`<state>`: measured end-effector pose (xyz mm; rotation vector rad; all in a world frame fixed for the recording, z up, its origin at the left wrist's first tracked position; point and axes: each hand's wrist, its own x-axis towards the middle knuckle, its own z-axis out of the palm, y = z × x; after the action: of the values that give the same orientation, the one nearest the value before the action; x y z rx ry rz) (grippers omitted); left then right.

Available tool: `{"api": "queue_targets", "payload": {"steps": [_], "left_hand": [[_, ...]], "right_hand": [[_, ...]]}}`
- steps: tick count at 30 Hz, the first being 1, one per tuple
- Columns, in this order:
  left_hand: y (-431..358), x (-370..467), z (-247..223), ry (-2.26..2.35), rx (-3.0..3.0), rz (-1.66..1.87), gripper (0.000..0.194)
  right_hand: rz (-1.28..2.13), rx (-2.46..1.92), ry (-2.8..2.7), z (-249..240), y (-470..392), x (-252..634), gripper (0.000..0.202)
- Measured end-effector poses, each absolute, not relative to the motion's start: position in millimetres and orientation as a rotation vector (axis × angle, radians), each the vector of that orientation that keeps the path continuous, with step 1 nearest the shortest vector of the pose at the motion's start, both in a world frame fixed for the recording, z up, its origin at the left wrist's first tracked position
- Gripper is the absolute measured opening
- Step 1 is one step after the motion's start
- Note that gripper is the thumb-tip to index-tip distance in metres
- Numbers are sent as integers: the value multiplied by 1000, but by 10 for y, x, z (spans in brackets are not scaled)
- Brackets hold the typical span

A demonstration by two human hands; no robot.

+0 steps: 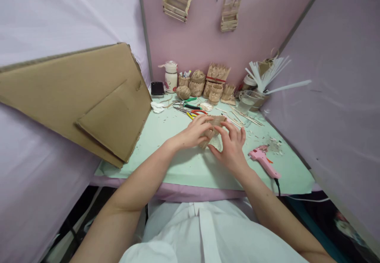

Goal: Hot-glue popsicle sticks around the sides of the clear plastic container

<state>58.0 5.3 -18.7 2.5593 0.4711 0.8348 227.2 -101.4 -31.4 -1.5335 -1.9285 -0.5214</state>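
Observation:
Between my hands, over the middle of the table, is a small brown craft piece (219, 119) with a paper-like or burlap-like wall. Its lower part looks clear or pale, and my fingers cover much of it. My left hand (198, 131) grips its left side with bent fingers. On the right side, the thumb and fingertips of my right hand (230, 143) press against the piece. A pink glue gun (264, 163) lies to the right of my right hand. Just beyond the piece lie red-handled pliers (199, 112) and green-handled pliers (192, 106).
A large cardboard panel (118, 96) stands at the left. Along the back are a white bottle (171, 77), a twine ball (183, 92), several brown craft pots (215, 93) and a clear cup (247, 101). White glue sticks (267, 75) and thin wooden sticks (249, 117) are at the right.

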Motion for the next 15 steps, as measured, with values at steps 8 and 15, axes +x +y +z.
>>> {"api": "queue_targets", "payload": {"steps": [8, 15], "left_hand": [[-8, 537, -141, 493, 2465, 831, 64], [186, 467, -351, 705, 2367, 723, 119]], "right_hand": [[-521, -1546, -1944, -376, -980, 2309, 50], [-493, -1604, -1966, -447, -927, 2316, 66]]}}
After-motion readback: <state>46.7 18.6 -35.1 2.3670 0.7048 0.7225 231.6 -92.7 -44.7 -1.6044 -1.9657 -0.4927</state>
